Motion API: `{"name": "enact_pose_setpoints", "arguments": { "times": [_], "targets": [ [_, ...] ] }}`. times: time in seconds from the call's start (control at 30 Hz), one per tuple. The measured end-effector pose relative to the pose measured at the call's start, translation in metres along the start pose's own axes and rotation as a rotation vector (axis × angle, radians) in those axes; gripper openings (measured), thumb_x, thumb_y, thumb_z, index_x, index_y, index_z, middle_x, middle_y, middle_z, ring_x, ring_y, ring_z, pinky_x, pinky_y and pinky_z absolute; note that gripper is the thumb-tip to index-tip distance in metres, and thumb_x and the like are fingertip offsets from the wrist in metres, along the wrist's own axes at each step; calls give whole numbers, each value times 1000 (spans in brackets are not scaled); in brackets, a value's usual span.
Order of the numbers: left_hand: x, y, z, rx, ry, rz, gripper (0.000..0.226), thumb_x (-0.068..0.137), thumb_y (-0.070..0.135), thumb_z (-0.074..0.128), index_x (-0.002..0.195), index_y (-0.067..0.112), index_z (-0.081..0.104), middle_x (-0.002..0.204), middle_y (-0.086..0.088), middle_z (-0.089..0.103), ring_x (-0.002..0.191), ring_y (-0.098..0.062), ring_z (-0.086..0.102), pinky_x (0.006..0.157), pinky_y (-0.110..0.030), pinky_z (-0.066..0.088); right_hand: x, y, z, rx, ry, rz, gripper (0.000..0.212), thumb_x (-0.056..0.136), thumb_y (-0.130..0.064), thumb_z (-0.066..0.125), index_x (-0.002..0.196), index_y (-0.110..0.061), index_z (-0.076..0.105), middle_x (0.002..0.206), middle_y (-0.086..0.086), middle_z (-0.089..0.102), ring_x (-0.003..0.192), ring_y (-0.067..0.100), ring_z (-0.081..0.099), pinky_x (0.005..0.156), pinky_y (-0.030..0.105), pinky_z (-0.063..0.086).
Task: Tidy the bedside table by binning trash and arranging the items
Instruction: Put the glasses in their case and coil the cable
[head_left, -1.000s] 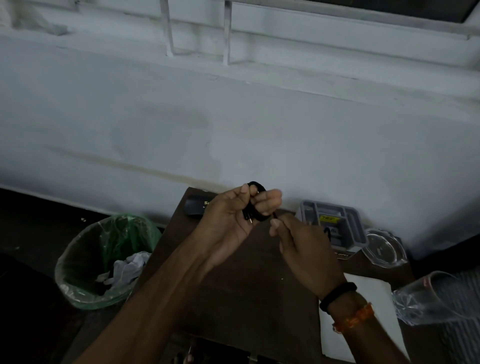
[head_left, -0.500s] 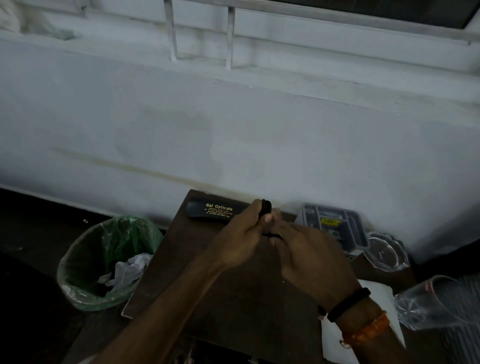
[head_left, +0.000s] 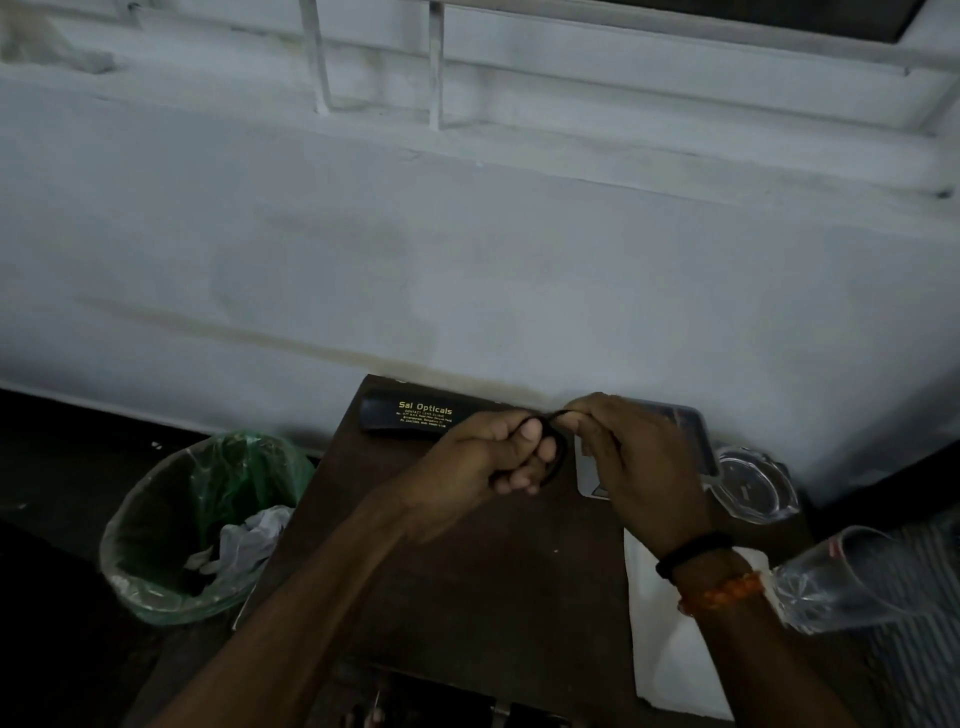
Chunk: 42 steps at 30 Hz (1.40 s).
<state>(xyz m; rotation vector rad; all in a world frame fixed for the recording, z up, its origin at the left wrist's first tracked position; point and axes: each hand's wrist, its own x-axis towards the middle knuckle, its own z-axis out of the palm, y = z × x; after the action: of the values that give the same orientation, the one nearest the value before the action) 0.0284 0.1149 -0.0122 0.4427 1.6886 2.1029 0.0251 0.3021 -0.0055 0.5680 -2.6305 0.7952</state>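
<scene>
Tabletop (head_left: 467, 613) near-centre open; spectacle case (head_left: 405, 415) far left, tray (head_left: 696, 431), lid (head_left: 753, 483), cup (head_left: 857, 577) crowd right.

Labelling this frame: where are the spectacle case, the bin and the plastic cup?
spectacle case (head_left: 410, 415), head view, on its printed lid.
bin (head_left: 171, 597), head view, on its near rim.
plastic cup (head_left: 852, 582), head view, on its clear side wall.
</scene>
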Motion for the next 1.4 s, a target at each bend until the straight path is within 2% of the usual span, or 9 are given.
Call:
{"name": "enact_pose_setpoints", "arguments": {
  "times": [0.13,0.3,0.4,0.53,0.73,0.8,0.9,1.03,1.4],
  "targets": [
    [2,6,-3,-324,108,27,22,96,22,48,85,4,56,59,-4,40,61,-21,31,67,-25,47,-6,-7,11,101,-71,94,33,102,-41,32,79,-31,54,58,-5,54,54,7,54,57,33,47],
    [4,11,-9,-545,161,104,21,102,16,37,94,5,53,90,-16,70,74,-19,64,77,-30,58,-15,-27,27,103,-263,175,36,102,-41,30,90,-19,57,61,1,57,54,13,56,57,31,48],
    [6,12,-12,-522,175,138,20,103,12,34,104,2,51,123,-26,64,108,-28,68,96,-31,54,-17,-30,28,-12,-340,124,27,103,-37,34,82,-24,47,61,-5,46,52,8,48,53,19,38],
    [13,0,-12,-209,254,120,13,102,9,39,105,3,50,128,-18,63,117,-25,63,104,-35,47,-16,-39,24,-96,-301,40,16,101,-32,44,87,-27,48,61,-11,40,51,3,40,52,16,25],
    [12,-15,-11,265,205,97,12,100,11,45,98,9,56,94,5,64,88,2,61,83,-16,45,-8,-36,6,-57,-268,-52,13,98,-29,46,101,-28,58,81,-11,59,66,5,52,60,25,42],
    [8,-14,-8,328,152,117,17,97,19,45,86,17,57,81,6,61,78,-6,58,77,-22,44,-5,-30,0,-30,-241,-82,19,97,-32,42,93,-27,60,84,-11,62,74,8,57,66,32,48],
    [3,-6,0,327,62,110,34,100,27,36,80,10,56,71,-11,59,65,-22,55,67,-30,44,-2,-23,-5,-52,-143,-162,25,97,-31,45,89,-23,67,84,-7,63,75,10,59,67,35,51],
    [-2,3,7,270,13,2,57,101,43,27,80,2,62,60,-1,57,55,-15,50,54,-24,40,1,-15,-12,-106,42,-271,22,92,-25,55,89,-14,74,82,1,65,73,16,59,69,28,47],
    [-6,8,6,-12,-48,-140,33,101,30,46,76,10,54,62,-7,53,62,-19,47,55,-20,37,-2,6,-5,-14,78,-177,31,91,-12,44,103,-14,73,98,1,72,94,13,56,87,21,38]
  ]
}}
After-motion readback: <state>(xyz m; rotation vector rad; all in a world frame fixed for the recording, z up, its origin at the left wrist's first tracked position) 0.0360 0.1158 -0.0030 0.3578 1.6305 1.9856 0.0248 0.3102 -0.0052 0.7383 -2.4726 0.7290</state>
